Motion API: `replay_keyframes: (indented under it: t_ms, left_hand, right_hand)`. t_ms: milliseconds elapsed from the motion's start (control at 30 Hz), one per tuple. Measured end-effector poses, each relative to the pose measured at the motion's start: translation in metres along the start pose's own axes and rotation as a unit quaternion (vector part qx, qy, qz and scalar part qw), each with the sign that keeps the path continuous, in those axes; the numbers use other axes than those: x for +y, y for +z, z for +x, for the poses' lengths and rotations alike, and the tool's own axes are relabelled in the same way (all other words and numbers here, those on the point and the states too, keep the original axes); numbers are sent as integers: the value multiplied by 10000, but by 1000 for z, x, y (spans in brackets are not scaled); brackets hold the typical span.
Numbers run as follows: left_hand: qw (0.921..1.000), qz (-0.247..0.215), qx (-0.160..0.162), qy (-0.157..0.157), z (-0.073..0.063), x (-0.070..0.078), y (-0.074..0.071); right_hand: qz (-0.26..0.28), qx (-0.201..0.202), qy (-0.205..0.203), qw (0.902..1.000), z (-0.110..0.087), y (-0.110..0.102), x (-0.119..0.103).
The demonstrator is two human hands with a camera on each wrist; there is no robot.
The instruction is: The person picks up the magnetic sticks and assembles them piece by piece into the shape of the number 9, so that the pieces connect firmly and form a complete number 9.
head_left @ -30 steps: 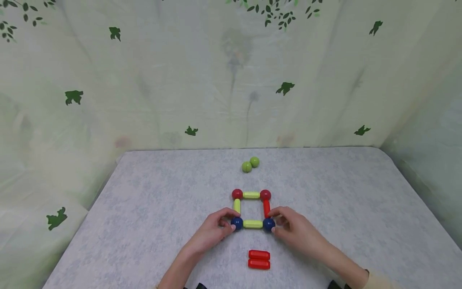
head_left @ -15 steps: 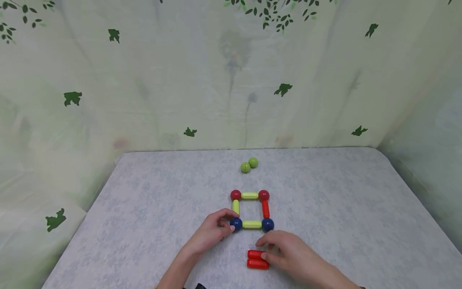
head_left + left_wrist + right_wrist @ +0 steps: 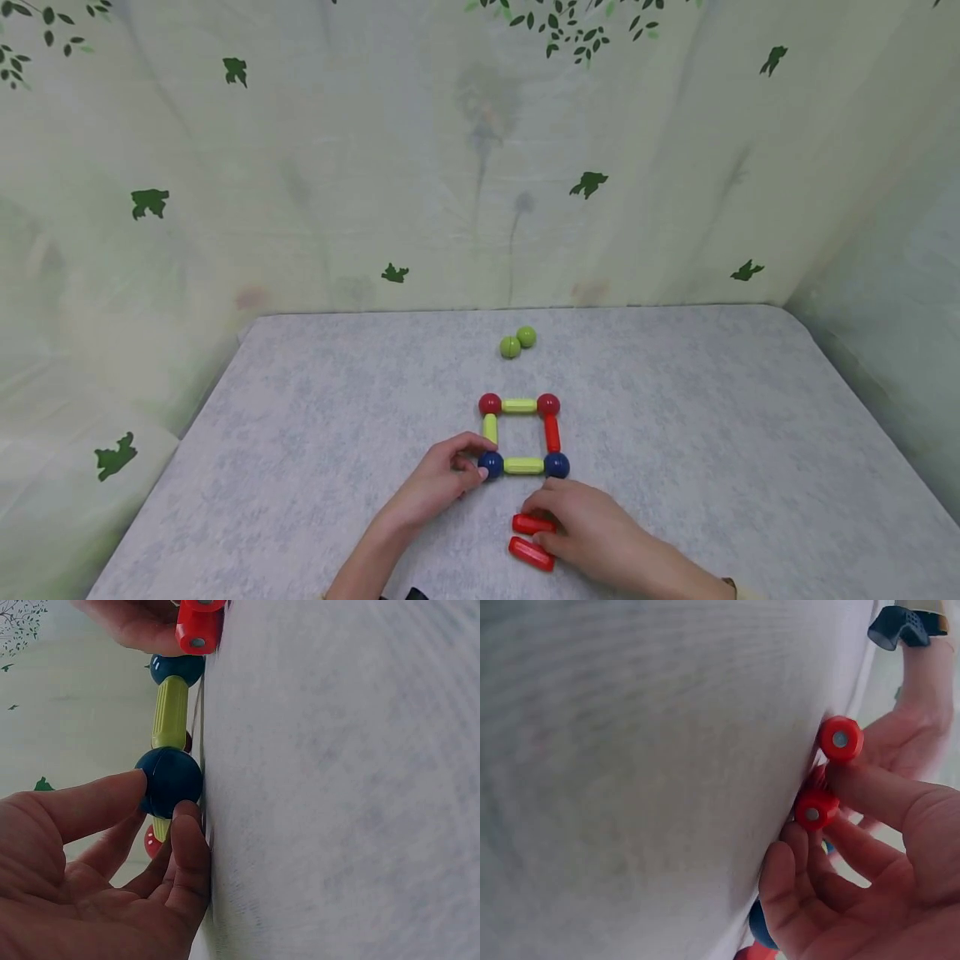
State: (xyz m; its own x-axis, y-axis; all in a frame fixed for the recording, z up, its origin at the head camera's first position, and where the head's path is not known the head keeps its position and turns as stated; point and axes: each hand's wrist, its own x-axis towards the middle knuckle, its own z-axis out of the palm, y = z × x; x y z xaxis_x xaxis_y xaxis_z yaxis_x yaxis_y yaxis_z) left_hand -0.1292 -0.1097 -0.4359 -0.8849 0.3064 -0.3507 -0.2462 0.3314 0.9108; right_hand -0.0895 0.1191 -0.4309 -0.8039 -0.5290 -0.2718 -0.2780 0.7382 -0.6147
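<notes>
A square of magnetic balls and rods lies on the table. At its near left corner my left hand (image 3: 446,477) pinches a blue ball (image 3: 172,782) between thumb and fingers. A yellow-green rod (image 3: 523,466) joins that ball to a second blue ball (image 3: 557,465). Red balls (image 3: 490,405) form the far corners, and a red side rod (image 3: 552,433) closes the right side. Below the square, my right hand (image 3: 600,533) pinches a red magnetic rod (image 3: 816,809). Another red rod (image 3: 532,553) lies slanted close to my right thumb, its metal end showing in the right wrist view.
Two green balls (image 3: 517,342) sit side by side beyond the square. The grey mottled table (image 3: 337,383) extends to both sides. A pale cloth backdrop (image 3: 315,167) with leaf prints rises behind its far edge.
My right hand has left the near right blue ball, come down to the red rods and taken one. The two rods have come apart, the nearer one slanting. My left hand stays on its ball.
</notes>
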Motion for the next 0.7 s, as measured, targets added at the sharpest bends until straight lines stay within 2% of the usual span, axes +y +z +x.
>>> replay_keyframes:
  t_ms: [100,200,367,500,700]
  left_hand:
    - [10000,-32,-26,-17,0,0,0]
    - [10000,-26,-44,-29,1,0,0]
    - [10000,12,-5,-19,1,0,1]
    - [10000,11,47,-51,1,0,1]
    - [9999,5,72,-78,1,0,0]
  right_hand:
    - [92,-24,-52,9999,0,0,-1]
    - [586,-18,28,9983,-4,-1,0]
    - [1509,138,375,9877,-13,-5,8]
    - [1870,290,568,9803,-19,-8,16]
    - [2233,367,1066,9682,-21,-11,25]
